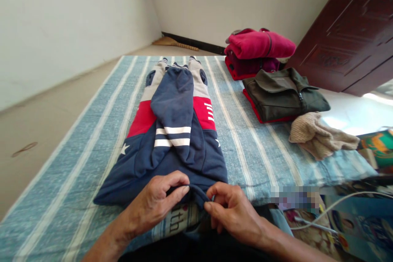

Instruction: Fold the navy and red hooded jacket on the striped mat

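Note:
A navy, red and grey sweatshirt (176, 106) lies in front of me, its sleeves folded inward over the body. White stripes cross the sleeve, and white stars mark the sides. At its near edge, my left hand (159, 198) pinches the navy fabric between thumb and forefinger. My right hand (230, 208) grips the same edge a little to the right, fingers curled. Between the two hands a narrow strip of the cloth is lifted and bent. Part of the fabric inside the right fingers is hidden.
A striped blue cover (239, 143) spreads beneath. To the right sit a folded dark green jacket (282, 94), a stack with a pink garment (260, 43) on top, and a crumpled beige knit (322, 135). Beyond stands a dark red door (353, 32). A white cable (344, 197) hangs nearby.

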Available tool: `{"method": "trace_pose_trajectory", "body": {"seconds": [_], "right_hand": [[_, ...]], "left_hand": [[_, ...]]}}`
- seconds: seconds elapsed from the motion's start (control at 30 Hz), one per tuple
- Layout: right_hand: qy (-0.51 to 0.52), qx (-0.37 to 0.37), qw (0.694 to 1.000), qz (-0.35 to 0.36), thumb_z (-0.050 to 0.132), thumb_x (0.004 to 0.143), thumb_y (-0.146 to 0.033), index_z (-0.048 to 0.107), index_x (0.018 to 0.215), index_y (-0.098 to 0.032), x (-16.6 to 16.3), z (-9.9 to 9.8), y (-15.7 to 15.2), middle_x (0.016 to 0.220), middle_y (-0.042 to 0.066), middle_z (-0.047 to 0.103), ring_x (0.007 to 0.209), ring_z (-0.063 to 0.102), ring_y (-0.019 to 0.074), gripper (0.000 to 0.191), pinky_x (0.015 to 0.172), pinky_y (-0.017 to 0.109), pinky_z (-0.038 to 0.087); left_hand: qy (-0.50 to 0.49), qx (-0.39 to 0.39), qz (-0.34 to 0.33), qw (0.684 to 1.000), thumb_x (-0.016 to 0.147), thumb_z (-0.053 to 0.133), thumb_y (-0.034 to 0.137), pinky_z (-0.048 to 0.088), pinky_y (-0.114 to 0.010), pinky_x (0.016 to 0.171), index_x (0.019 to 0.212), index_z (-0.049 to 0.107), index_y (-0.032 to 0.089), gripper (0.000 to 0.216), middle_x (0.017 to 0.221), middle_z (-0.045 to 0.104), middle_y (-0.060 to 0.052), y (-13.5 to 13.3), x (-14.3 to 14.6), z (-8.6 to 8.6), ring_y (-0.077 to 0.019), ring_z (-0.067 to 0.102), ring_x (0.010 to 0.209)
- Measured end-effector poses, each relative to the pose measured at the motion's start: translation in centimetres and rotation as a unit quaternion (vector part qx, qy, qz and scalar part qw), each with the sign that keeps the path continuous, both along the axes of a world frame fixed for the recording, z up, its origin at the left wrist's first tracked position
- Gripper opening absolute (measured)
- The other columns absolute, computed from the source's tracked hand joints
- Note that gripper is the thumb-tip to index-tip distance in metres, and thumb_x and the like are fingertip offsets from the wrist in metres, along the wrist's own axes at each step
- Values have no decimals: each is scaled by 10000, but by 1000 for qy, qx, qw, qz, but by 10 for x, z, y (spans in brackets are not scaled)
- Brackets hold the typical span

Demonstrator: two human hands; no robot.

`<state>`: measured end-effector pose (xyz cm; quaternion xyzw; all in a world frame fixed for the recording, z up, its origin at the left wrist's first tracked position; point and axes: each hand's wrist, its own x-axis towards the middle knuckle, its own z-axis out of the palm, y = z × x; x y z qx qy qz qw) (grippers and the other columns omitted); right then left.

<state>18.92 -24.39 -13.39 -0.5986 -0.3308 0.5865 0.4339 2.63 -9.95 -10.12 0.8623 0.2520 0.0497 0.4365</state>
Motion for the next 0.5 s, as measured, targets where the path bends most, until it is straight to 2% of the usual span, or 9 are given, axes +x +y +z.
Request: {"method": "trace_pose_trajectory", "body": {"seconds": [0.13, 0.3, 0.4, 0.5], "right_hand": [[7, -11, 1000, -5, 627, 768, -272, 520, 820, -177, -4, -1, 0, 506, -62, 550, 365, 476, 78, 152, 364, 168, 372], [-46, -33, 997, 57, 588, 796, -245, 568, 803, -167, -5, -1, 2, 513, -61, 519, 386, 460, 71, 80, 365, 160, 341], [-103, -7, 991, 84, 558, 821, -259, 579, 735, -161, -4, -1, 3, 528, -45, 520, 423, 468, 66, 132, 382, 153, 317], [-64, -29, 993, 99, 548, 823, -336, 554, 701, -159, -4, -2, 4, 516, -40, 515, 392, 452, 61, 214, 358, 151, 294]], "left_hand": [[5, 3, 6, 1000, 896, 458, 292, 420, -181, 611, 817, 609, 178, 205, 697, 583, 41, -1, -1, 2, -100, 559, 639], [18, -22, 19, 999, 886, 450, 276, 397, -191, 609, 804, 601, 173, 201, 690, 558, 39, -3, 0, 4, -102, 532, 638], [21, -38, 27, 999, 877, 459, 273, 384, -198, 616, 785, 595, 171, 193, 685, 548, 38, -4, 0, 4, -104, 519, 641], [20, -50, 31, 998, 875, 469, 286, 381, -205, 634, 795, 593, 169, 188, 689, 545, 36, -4, -1, 4, -110, 514, 654]]}}
